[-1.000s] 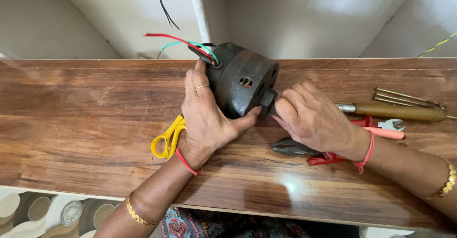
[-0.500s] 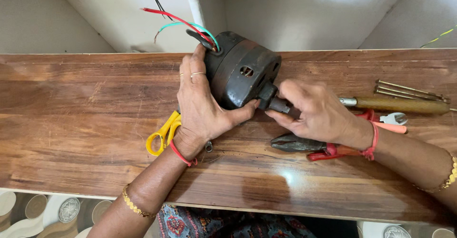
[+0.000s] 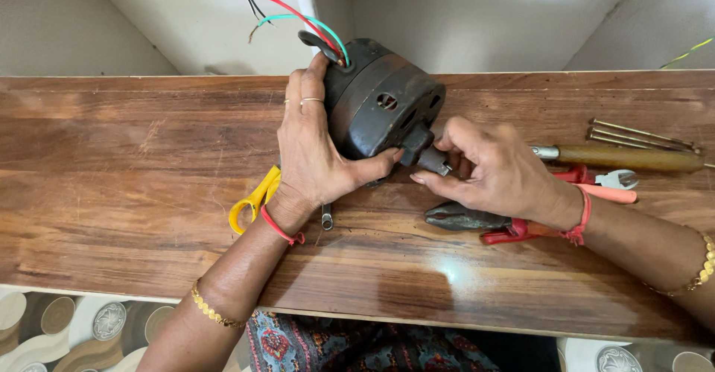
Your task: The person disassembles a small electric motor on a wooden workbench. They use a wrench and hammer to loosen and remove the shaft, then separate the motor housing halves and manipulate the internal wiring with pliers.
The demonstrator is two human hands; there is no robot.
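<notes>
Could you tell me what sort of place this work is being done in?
Probably a small home repair bench: a worn wooden table against a wall, an old motor with loose wires, and pliers lying about.

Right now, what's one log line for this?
left hand: steadies dark round metal motor | right hand: pinches its shaft | red-handled pliers: on wooden table

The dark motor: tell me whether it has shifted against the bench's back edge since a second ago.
Cannot tell: the dark motor overlaps the bench's back edge much as before; the camera moved.

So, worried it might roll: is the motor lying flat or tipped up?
Tipped up: the dark motor rests on its edge on the wooden bench, left hand steadying it.
</notes>
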